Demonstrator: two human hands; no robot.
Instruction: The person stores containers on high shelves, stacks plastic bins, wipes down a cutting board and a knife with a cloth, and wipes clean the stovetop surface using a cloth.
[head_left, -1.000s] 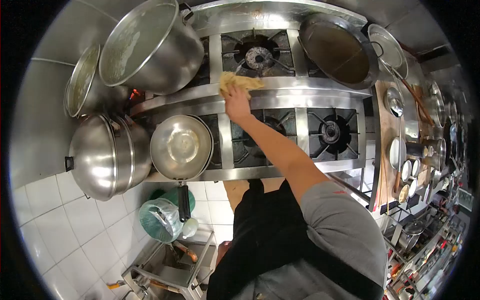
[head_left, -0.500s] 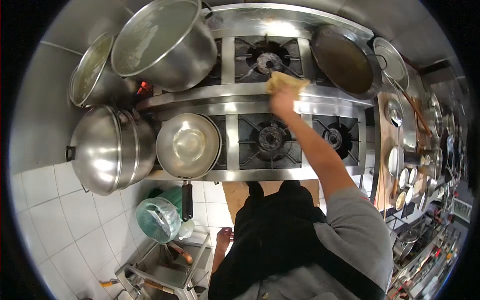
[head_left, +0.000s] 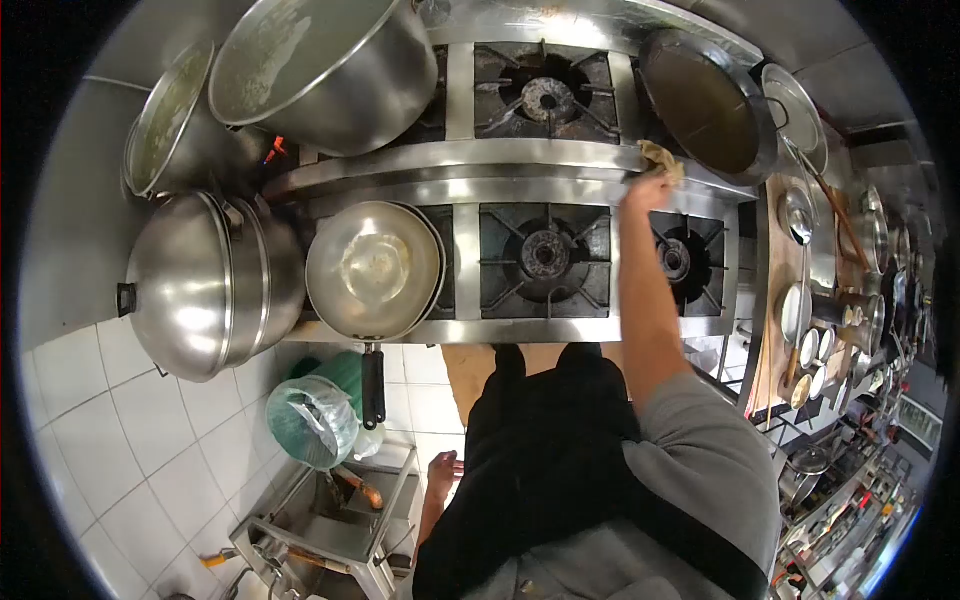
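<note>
My right hand (head_left: 650, 190) is closed on a yellowish cloth (head_left: 661, 160) at the steel ledge (head_left: 520, 155) between the two rows of burners. The cloth lies just left of the wide dark pan (head_left: 705, 110). Below the stove's front edge, my left hand (head_left: 444, 472) hangs beside the black apron (head_left: 540, 460). Its fingers are partly curled, and whether anything is in them is too small to tell.
Large steel pots (head_left: 340, 80) stand at the back left, with a flame beneath. A domed lidded pot (head_left: 190, 290) and stacked frying pans (head_left: 375, 270) sit in front. Right is a wooden counter (head_left: 775, 330) with ladles and bowls. A green bin (head_left: 310, 425) stands below.
My right hand has slid the cloth rightward along the ledge, from near the big pot to beside the dark pan. My left hand has come fully into sight beside the apron.
</note>
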